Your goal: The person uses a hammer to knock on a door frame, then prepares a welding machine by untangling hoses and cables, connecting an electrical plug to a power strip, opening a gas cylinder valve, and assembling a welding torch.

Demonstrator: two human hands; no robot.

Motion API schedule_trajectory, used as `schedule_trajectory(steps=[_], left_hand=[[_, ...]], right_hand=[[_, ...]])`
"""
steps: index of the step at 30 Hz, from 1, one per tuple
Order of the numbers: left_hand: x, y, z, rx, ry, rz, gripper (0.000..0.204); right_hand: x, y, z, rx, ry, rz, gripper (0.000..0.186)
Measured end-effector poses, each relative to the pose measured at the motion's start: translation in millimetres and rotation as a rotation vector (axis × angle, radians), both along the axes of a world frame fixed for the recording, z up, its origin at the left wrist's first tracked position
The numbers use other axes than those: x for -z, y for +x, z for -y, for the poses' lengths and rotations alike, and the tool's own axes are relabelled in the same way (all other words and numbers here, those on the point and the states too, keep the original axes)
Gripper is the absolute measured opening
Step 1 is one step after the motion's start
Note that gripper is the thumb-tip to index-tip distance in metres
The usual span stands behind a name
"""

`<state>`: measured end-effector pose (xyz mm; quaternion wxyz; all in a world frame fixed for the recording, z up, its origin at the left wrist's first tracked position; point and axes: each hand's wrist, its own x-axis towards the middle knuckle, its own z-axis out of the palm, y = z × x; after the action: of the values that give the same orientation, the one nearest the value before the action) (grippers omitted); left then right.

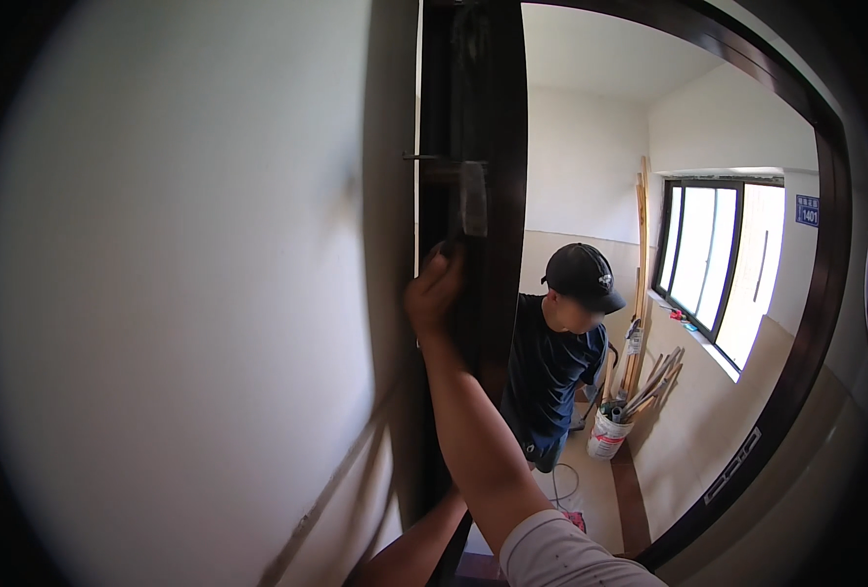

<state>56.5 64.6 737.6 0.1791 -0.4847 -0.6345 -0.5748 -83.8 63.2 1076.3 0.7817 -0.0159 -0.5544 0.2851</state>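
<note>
While your right hand [434, 289] is raised against the dark upright [505, 147] of the doorway, its fingers are bent inward at the shaded inner face, near mid-height of the view. Degree of closure: partly curled. Whether it has hold of anything: cannot tell, as the fingertips run into shadow. Your right forearm [478, 440] rises from a pale sleeve [571, 553] at the lower edge and crosses in front of the upright.

Your left forearm [410, 548] enters low down and passes behind the right one; the left hand is hidden, so you cannot read its opening or contents from this view.

Position of the upright: slightly right of centre, running from the top edge downward, with the white wall [189, 274] to its left. Just above your right fingers, a pale, flat strip [474, 199] stands lengthwise on the dark face; higher again, a thin rod [432, 158] lies crosswise.

Beyond the opening, a co-worker [556, 362] in a black cap [583, 277] and dark shirt stands with head lowered. Near them, a white bucket [607, 437] holds lengths of pipe or rod, long wooden strips [641, 245] lean in the corner, and a dark-framed window [713, 259] admits light.
</note>
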Motion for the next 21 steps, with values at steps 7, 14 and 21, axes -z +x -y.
schedule_trajectory(steps=[7, 14, 21], left_hand=[[1.4, 3.6, 0.7, 0.002, 0.009, 0.009, 0.035], [-1.6, -4.5, 8.3, -0.018, 0.016, 0.020, 0.035], [-10.4, -6.9, 6.9, -0.016, 0.034, 0.020, 0.036]], right_hand=[[-22.0, 13.0, 4.2, 0.118, -0.041, -0.107, 0.050], [11.2, 21.5, 9.9, -0.078, -0.164, 0.379, 0.049], [69.3, 15.8, 10.3, -0.124, -0.242, 0.253, 0.049]])
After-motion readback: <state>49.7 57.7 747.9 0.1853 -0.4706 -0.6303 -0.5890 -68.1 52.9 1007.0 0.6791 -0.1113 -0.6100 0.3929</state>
